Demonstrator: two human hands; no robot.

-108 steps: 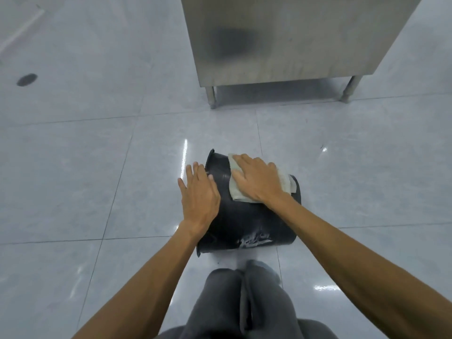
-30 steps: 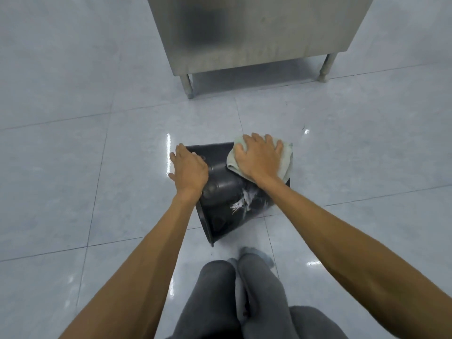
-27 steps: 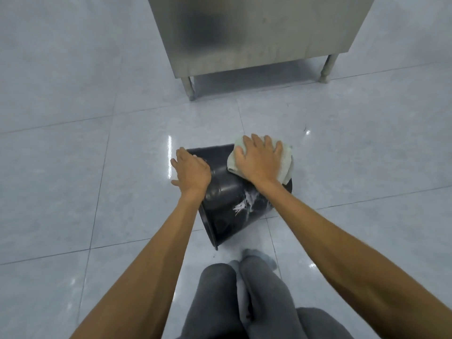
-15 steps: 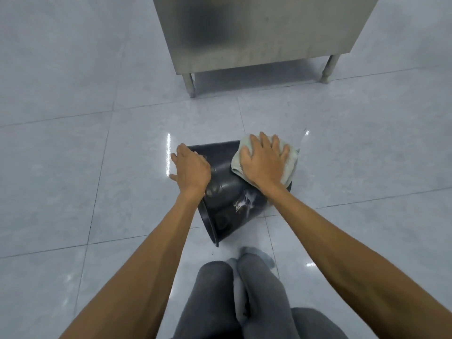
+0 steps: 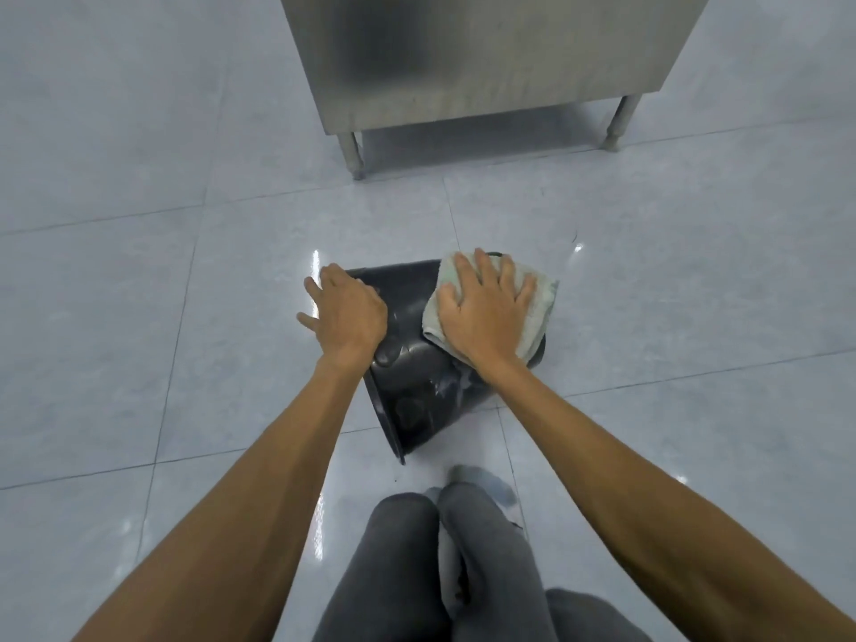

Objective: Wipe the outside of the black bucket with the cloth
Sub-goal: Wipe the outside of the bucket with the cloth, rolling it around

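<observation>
Black plastic bucket [image 5: 417,377] lies on its side on the glossy tiled floor [image 5: 139,317], just beyond the knees [image 5: 417,549], mouth rim near-left. Wall is smooth and tapered. A white smear by the right wrist is not yet wiped, so judged partway done.

Right hand [image 5: 486,322] grip: fingers spread flat, pressing the pale green terry cloth [image 5: 539,308] onto the far-right end.

Left hand [image 5: 347,312] grip: loose, draped over the left wall, steadying it.
</observation>
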